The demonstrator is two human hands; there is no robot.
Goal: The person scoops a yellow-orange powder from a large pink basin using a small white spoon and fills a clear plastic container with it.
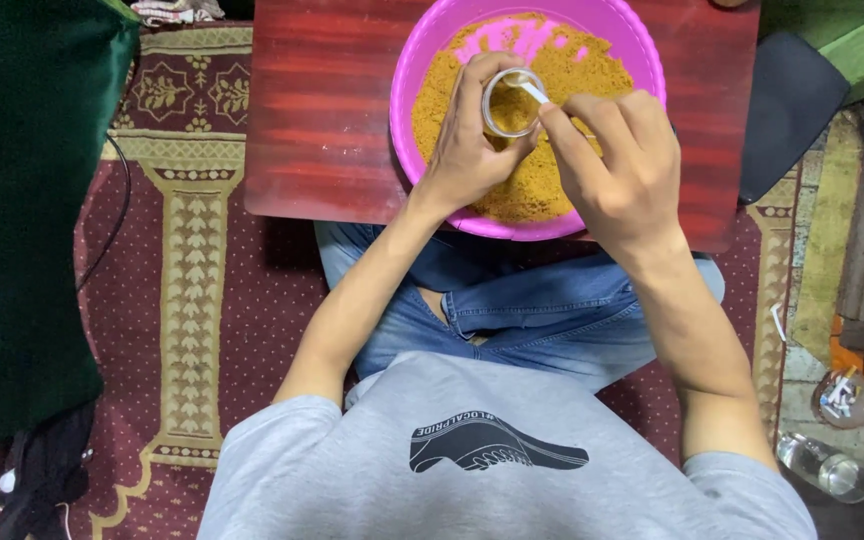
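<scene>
Small cup (510,102) between both hands

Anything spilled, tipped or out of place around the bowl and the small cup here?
Nothing stands out. The orange-brown powder sits inside the pink bowl; none shows on the red table. The left hand holds the small cup over it.

**What the view hides or cuts off**

The pink bowl (632,40) serves as landmark. Its far rim runs off the top edge, and its near middle is covered by the left hand (467,150) and right hand (622,165). The small clear cup (509,102) above the bowl is partly wrapped by left fingers, so its base is hidden. The white stick (534,93) vanishes under the right fingertips. Right of the bowl, the dark pad (787,110) is partly hidden behind the red table (322,120).
</scene>
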